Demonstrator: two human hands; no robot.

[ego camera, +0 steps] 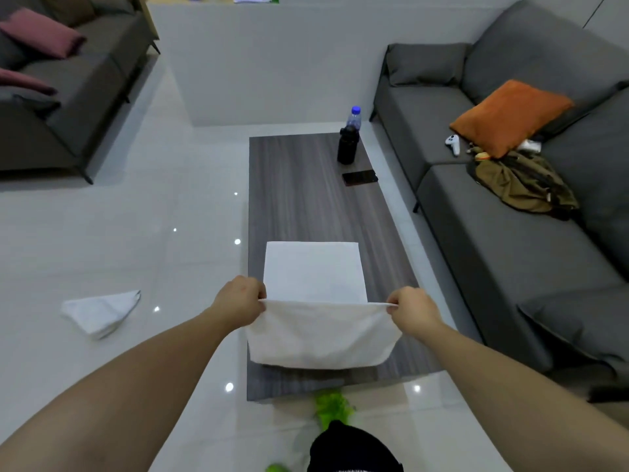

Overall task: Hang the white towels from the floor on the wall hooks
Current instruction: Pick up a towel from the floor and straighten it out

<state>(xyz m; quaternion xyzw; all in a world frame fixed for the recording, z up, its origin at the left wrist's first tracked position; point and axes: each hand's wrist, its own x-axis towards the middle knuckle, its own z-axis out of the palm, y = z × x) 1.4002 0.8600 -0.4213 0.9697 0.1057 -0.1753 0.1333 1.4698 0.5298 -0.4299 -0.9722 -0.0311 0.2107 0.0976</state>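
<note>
A white towel [320, 332] is stretched between my hands above the near end of the coffee table [299, 206]. My left hand [240, 301] pinches its left upper corner and my right hand [413, 310] pinches the right one. The towel's far part lies flat on the tabletop and the near part hangs in a fold. A second white towel [102, 311] lies crumpled on the floor to the left. No wall hooks are in view.
A black bottle [348, 146], a clear bottle with a blue cap [354, 117] and a phone [359, 178] sit at the table's far end. Grey sofas stand at right [510, 233] and far left [68, 97]. White tiled floor lies left of the table.
</note>
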